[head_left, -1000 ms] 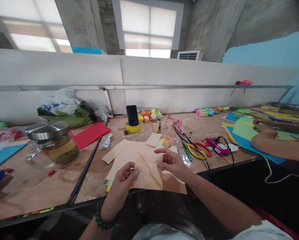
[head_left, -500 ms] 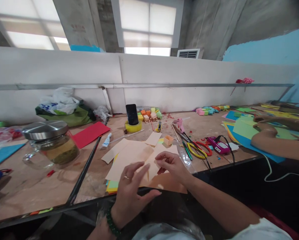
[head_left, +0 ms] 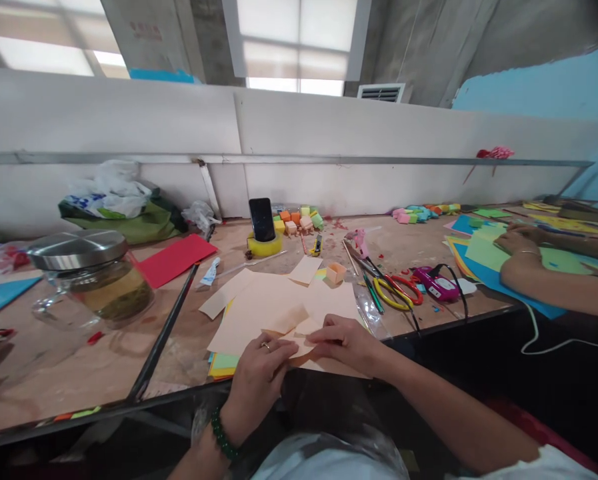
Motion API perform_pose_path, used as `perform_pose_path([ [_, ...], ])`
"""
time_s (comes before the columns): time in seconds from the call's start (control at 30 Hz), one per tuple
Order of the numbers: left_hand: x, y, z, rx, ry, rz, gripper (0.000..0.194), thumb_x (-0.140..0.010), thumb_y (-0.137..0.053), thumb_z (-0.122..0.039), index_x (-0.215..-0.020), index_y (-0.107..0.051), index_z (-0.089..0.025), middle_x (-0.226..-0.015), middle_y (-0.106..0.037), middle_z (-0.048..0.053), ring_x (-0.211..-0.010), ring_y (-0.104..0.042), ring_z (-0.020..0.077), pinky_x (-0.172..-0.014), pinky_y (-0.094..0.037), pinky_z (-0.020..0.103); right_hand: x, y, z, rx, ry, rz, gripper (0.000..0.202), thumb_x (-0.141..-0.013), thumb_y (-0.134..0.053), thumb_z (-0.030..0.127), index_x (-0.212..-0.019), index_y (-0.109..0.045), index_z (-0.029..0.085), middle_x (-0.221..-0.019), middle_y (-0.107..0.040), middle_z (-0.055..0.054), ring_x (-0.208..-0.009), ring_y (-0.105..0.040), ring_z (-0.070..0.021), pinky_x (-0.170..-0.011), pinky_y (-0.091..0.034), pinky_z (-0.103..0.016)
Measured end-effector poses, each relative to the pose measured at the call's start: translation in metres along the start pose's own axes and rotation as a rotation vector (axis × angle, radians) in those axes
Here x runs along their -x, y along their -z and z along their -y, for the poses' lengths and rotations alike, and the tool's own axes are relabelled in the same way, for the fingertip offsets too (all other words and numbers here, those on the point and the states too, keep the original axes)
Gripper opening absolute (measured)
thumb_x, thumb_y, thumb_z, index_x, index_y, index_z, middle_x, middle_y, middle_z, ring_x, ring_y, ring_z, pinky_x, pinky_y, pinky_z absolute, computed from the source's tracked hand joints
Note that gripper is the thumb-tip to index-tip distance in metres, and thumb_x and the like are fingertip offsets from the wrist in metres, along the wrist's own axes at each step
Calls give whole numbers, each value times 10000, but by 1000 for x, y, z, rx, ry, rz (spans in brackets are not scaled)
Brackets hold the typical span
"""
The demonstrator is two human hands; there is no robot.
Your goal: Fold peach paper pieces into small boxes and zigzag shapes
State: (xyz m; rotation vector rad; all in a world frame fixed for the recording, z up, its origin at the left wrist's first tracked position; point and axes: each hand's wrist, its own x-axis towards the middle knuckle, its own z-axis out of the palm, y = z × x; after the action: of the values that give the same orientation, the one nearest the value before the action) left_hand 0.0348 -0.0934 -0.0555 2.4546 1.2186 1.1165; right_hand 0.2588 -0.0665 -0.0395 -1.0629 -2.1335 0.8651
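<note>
Both hands work over a pile of peach paper sheets (head_left: 253, 300) near the table's front edge. My left hand (head_left: 263, 367), with a ring and a green bead bracelet, has its fingers closed at the left end of a small folded piece of peach paper (head_left: 299, 340). My right hand (head_left: 346, 343) pinches the right end of that piece. Fingertips hide part of its folds. Just beyond the hands stands a small open peach paper box (head_left: 335, 273). A cut peach strip (head_left: 305, 269) lies beside the box.
To the right lie yellow-handled scissors (head_left: 393, 297), a pink glue gun (head_left: 360, 241) and a magenta device (head_left: 437, 283). A glass teapot (head_left: 113, 293) stands at left. A phone (head_left: 262, 220) leans on yellow tape (head_left: 265, 245). Another person's hands (head_left: 521, 240) work on paper at far right.
My left hand, open and raised before, has come down and closed on the peach paper. My right hand has lowered beside it. The view has tipped slightly downward.
</note>
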Motion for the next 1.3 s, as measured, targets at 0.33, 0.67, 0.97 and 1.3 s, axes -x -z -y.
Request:
perform_pose_path([
  [0.33, -7, 10, -1, 324, 354, 3, 192, -757, -555, -189, -771, -742, -233, -790, -727, 56, -753, -654, 214, -702, -491, 303, -16, 11, -4, -118, -77, 6, 342, -714, -612, 118, -1003, -751, 238, -828, -576, -9, -567, -488, -66, -505, -416, -182],
  [0.67, -10, 12, -5, 395, 455, -362, 212, -712, -702, -385, -636, -656, -192, -992, -601, 86, -931, -590, 221, -658, -479, 257, -17, 6, 15, -451, -83, -141, 358, -734, -714, 526, -789, -761, 176, -1040, -628, -92, -843, -654, -176, -710, -549, -298],
  [0.97, -5, 23, -24, 1118, 663, -301, 732, -601, -836, -362, -1276, -570, -265, -1267, -606, 109, -1008, -639, 243, -853, -518, 343, 3, -7, 35, -169, 403, -332, 193, -918, -544, 232, -977, -727, 243, -1329, -484, -130, -1024, -631, -213, -841, -541, -349],
  [1.3, -4, 20, -32, 1152, 639, -352, 247, -548, -858, -336, -583, -685, -163, -678, -697, 16, -732, -629, 168, -727, -518, 265, 7, -12, 39, -493, 167, -382, 191, -810, -689, 408, -795, -764, 233, -1248, -600, -108, -1037, -615, -226, -903, -497, -363],
])
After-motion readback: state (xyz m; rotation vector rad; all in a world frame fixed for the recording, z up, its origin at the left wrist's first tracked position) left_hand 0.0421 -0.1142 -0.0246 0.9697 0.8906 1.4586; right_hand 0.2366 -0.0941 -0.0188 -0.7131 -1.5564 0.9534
